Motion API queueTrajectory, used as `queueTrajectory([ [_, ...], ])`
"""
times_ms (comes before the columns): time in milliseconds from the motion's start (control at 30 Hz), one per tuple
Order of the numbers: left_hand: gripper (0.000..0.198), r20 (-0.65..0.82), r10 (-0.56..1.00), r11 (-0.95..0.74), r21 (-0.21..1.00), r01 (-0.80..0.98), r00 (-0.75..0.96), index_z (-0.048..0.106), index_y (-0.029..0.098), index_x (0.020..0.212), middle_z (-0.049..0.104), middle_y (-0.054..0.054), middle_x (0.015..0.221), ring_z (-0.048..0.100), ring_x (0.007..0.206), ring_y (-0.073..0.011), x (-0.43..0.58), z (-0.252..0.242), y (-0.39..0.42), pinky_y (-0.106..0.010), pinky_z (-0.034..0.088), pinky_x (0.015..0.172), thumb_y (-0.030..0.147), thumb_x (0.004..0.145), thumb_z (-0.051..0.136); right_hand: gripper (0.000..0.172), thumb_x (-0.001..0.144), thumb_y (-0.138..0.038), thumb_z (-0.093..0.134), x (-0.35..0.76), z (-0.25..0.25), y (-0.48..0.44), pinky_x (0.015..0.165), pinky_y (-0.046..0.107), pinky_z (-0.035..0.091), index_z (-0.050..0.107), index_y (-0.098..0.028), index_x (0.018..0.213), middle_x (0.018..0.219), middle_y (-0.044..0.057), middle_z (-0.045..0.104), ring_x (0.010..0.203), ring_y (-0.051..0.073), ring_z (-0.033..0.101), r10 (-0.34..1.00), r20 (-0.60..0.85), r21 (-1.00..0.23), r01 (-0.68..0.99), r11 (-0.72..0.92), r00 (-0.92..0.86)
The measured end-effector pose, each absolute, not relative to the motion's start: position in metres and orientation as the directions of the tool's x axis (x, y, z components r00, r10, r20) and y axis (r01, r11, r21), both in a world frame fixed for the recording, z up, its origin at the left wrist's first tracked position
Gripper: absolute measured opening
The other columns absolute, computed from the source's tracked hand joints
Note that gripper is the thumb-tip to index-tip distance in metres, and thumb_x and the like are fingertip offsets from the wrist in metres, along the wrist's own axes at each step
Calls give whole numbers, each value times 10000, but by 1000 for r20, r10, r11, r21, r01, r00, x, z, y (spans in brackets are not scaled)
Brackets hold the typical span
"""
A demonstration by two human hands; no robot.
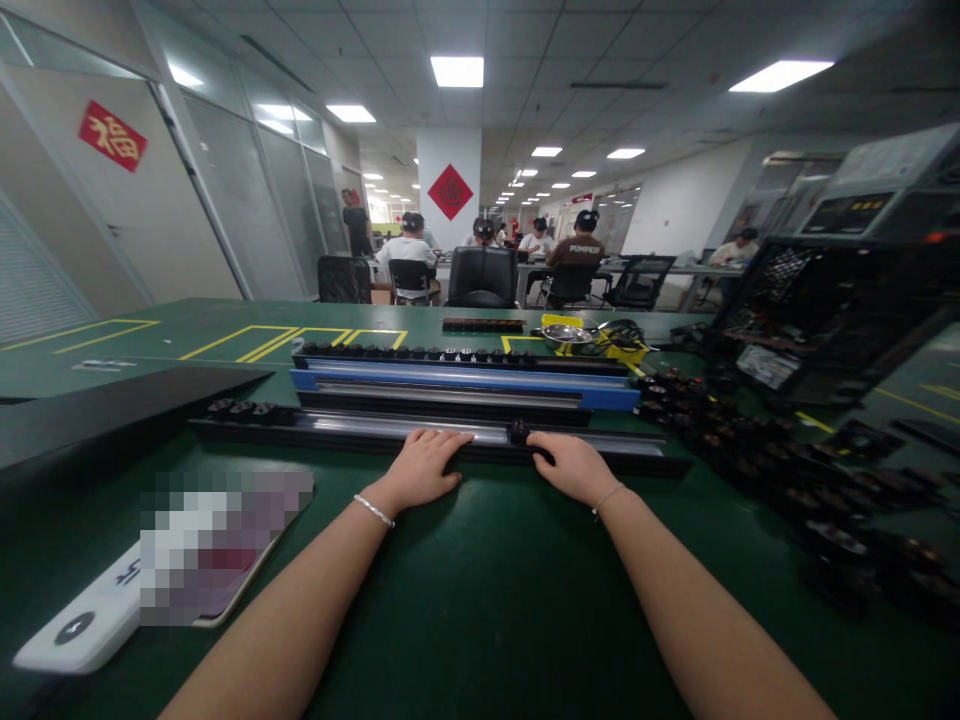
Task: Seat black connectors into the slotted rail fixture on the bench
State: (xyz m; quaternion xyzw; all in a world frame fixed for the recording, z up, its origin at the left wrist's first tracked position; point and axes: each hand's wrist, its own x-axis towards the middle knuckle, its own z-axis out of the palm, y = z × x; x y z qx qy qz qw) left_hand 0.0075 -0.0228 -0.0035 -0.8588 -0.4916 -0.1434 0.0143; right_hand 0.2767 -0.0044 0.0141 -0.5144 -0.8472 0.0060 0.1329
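A long black rail (360, 428) with a shiny strip along its top lies across the green table in front of me. My left hand (424, 468) rests on its middle, fingers stretched flat over the top and thumb apart on the near side. My right hand (574, 466) is on the rail further right, its index fingertip against the right side of a small black part (518, 431) sitting in the rail. The thumb hangs apart below. Several similar black parts (251, 411) sit at the rail's left end.
Behind lie a blue rail (457, 377) and a row of black parts (420, 353). A heap of black parts (780, 480) spreads at right beside an open computer case (795, 310). A phone (259, 540) and a white device (82, 625) lie at left. A metal dish (568, 334) stands behind.
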Motion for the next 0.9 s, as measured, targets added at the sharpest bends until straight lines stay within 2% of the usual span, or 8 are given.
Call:
queueTrajectory([
  [300, 628, 252, 846, -508, 116, 854, 469, 379, 320, 1351, 523, -30, 1340, 474, 1179, -242, 8, -3, -23, -434, 279, 1026, 330, 760, 593, 285, 833, -261, 460, 280, 14, -3, 830, 279, 443, 636, -249, 1057, 1078, 29, 678, 965, 177, 612, 871, 238, -181, 861, 475, -430],
  [900, 615, 262, 839, -518, 116, 847, 477, 384, 304, 1348, 527, -27, 1338, 482, 1170, -236, 7, -3, -23, -433, 291, 1019, 324, 768, 590, 218, 829, -303, 451, 286, 18, -6, 668, 259, 386, 630, -245, 940, 902, 12, 688, 795, 167, 604, 886, 246, -170, 883, 438, -393],
])
